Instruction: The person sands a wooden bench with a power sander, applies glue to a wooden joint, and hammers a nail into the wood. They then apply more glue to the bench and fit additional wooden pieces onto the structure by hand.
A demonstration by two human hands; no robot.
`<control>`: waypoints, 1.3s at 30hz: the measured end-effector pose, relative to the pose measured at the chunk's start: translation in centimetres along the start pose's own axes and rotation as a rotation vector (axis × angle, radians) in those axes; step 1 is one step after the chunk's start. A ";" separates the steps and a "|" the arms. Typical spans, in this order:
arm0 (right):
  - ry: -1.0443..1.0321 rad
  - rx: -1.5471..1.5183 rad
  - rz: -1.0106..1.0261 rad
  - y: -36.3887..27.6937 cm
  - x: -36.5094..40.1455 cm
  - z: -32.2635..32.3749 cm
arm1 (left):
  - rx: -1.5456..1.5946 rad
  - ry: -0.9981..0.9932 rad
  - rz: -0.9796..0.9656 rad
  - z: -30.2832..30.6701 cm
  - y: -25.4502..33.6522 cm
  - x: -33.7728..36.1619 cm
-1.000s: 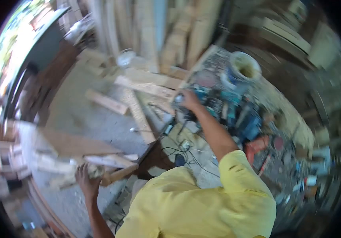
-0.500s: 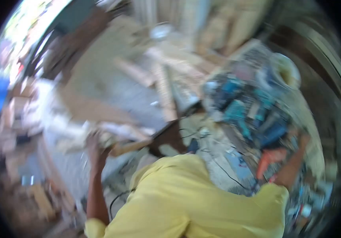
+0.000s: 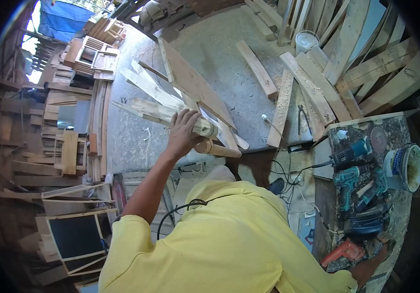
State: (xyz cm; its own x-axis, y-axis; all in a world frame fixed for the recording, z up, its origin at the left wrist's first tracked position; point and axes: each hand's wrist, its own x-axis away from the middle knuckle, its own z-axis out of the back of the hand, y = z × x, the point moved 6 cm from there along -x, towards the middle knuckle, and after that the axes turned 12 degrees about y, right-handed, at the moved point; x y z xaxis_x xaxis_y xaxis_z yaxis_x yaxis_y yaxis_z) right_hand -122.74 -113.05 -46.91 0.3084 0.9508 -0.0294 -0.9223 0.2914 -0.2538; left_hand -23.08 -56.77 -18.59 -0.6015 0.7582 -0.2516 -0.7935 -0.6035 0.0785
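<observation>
My left hand (image 3: 183,128) is wrapped over the end of a pale wooden post (image 3: 144,108). Just below it a round-ended wooden piece (image 3: 217,148) points toward my body. Behind the post leans a wide wooden board (image 3: 195,80) with narrower strips beside it. At the lower right, my right hand (image 3: 382,253) is low over the cluttered workbench (image 3: 400,215), beside a red power drill (image 3: 345,251) and a dark blue power tool (image 3: 368,222). Its fingers are dim and partly hidden, so I cannot tell whether they hold anything.
Teal power tools (image 3: 347,183) and a white bucket (image 3: 405,166) stand on the bench. Black cables (image 3: 288,171) trail across the floor near my feet. Long planks (image 3: 307,88) lie and lean at the upper right. Stacked wood and frames (image 3: 75,229) fill the left side.
The view has swung, so the bench now sits farther right and lower. My left hand appears higher and farther right, still at the wood; my right hand stays by the bench tools.
</observation>
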 end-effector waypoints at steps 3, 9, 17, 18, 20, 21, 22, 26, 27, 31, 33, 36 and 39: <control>-0.011 0.018 0.019 -0.3 -0.8 1.1 | -0.023 0.012 -0.017 0.0 -0.2 0.2; -0.039 0.097 0.085 -1.2 -2.2 5.3 | 0.004 0.035 -0.042 0.1 -0.4 0.1; 0.022 -0.110 0.363 -11.3 -1.9 12.2 | 0.203 -0.172 -0.254 -0.3 -1.4 -2.2; 0.025 -0.206 0.395 -15.3 0.4 13.2 | 0.250 -0.180 -0.306 -0.5 -1.2 -2.2; 0.045 -0.405 0.432 -26.2 7.2 12.5 | 0.296 -0.177 -0.305 -0.8 -2.0 -2.0; 0.065 -0.507 0.435 -31.0 10.7 11.7 | 0.329 -0.181 -0.316 -1.0 -2.1 -2.1; -0.035 -0.403 0.506 -37.6 15.4 11.6 | 0.328 -0.193 -0.301 -0.8 -2.0 -2.1; -0.195 -0.715 0.745 -58.4 36.1 10.3 | 0.360 -0.089 -0.310 -0.7 -2.2 -1.7; -0.273 -0.685 0.784 -63.1 41.7 11.0 | 0.376 -0.084 -0.300 -0.6 -2.3 -1.8; -0.465 -0.824 0.973 -73.3 54.8 8.6 | 0.376 -0.113 -0.303 -1.4 -2.8 -1.6; -0.587 -0.803 1.083 -77.0 60.2 10.0 | 0.379 -0.086 -0.309 -1.4 -3.5 -1.3; -0.621 -0.845 1.164 -79.6 65.2 10.4 | 0.225 0.002 -0.242 -0.6 -6.4 -1.0; -0.657 -0.857 1.267 -80.9 68.5 11.6 | 0.296 0.054 -0.154 -0.6 -7.9 -0.7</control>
State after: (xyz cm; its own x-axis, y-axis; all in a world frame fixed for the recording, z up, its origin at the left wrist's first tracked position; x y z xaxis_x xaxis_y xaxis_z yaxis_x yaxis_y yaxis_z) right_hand -29.71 -70.25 -17.21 -0.8352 0.4679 -0.2889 -0.0396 -0.5752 -0.8170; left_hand -16.35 -52.67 -19.61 -0.4733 0.8159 -0.3320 -0.8716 -0.3791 0.3108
